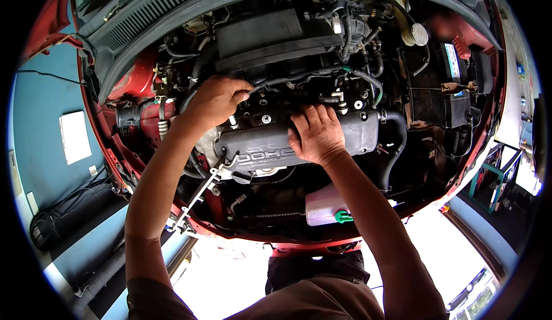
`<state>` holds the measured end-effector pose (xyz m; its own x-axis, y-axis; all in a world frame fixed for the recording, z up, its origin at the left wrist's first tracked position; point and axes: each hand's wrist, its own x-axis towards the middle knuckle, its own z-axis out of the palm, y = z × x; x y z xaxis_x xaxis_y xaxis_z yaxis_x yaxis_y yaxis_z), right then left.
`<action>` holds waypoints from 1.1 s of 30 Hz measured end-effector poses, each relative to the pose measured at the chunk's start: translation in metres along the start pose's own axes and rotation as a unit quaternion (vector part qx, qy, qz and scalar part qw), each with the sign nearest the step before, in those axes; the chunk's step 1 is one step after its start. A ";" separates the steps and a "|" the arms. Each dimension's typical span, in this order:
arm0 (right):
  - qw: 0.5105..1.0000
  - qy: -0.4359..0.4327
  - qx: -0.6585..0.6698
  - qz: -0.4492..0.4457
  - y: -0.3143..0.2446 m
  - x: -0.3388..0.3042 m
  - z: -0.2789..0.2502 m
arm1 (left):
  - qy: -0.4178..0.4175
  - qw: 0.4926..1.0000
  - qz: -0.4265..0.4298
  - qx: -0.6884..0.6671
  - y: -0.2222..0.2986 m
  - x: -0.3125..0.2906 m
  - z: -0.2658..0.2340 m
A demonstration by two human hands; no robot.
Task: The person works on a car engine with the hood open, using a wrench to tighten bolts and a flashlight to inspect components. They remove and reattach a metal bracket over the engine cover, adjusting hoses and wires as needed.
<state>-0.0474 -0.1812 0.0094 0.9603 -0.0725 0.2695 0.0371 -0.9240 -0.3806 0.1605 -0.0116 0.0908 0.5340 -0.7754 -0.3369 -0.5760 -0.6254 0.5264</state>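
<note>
My left hand (215, 103) is over the far left part of the engine. Its thumb and fingers are closed at the left end of a black wiring harness (299, 77), and the exact grip is partly hidden. On the black ribbed engine cover (256, 142) with raised lettering rests my right hand (318, 131). Its fingers lie over the cover's far edge, slightly apart, with nothing seen in them. Just beyond those fingertips is a metal and black hose fitting (339, 99). A round bolt (265, 119) sits between the two hands.
A black airbox (264, 33) stands behind the engine, with a battery (454, 67) at right. Near the front edge is a pinkish reservoir (322, 205) with a green cap (344, 216). The hood prop rod (198, 196) lies at left; a black hose (397, 147) bends down at right.
</note>
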 end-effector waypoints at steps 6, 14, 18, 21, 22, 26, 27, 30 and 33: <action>1.000 -0.003 -0.023 -0.002 -0.003 0.000 0.004 | 0.045 0.991 0.058 0.112 -0.018 0.008 0.035; 1.000 -0.001 -0.028 -0.005 -0.001 -0.001 0.005 | 0.019 0.974 0.096 0.202 -0.017 0.015 0.048; 1.000 -0.003 -0.026 -0.005 -0.001 -0.001 0.006 | 0.011 0.967 0.136 0.217 -0.020 0.017 0.043; 0.999 -0.004 -0.031 -0.004 -0.002 0.000 0.005 | -0.002 0.964 0.144 0.223 -0.023 0.023 0.043; 1.000 -0.003 -0.029 -0.005 -0.002 0.000 0.005 | 0.004 0.963 0.149 0.224 -0.025 0.024 0.044; 1.000 -0.003 -0.022 -0.006 0.000 -0.001 0.006 | 0.014 0.966 0.140 0.215 -0.028 0.025 0.051; 1.000 -0.002 -0.020 -0.006 -0.001 0.000 0.005 | 0.018 0.968 0.141 0.209 -0.029 0.025 0.052; 1.000 0.000 -0.019 -0.006 -0.001 0.000 0.006 | 0.027 0.966 0.147 0.209 -0.030 0.025 0.053; 1.000 -0.004 -0.023 -0.001 0.000 -0.001 0.004 | 0.024 0.959 0.152 0.240 -0.025 0.025 0.050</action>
<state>-0.0472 -0.1792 0.0053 0.9622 -0.0673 0.2639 0.0269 -0.9408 -0.3379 0.1570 -0.0198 0.0304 0.3175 -0.9307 -0.1815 -0.9218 -0.3478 0.1714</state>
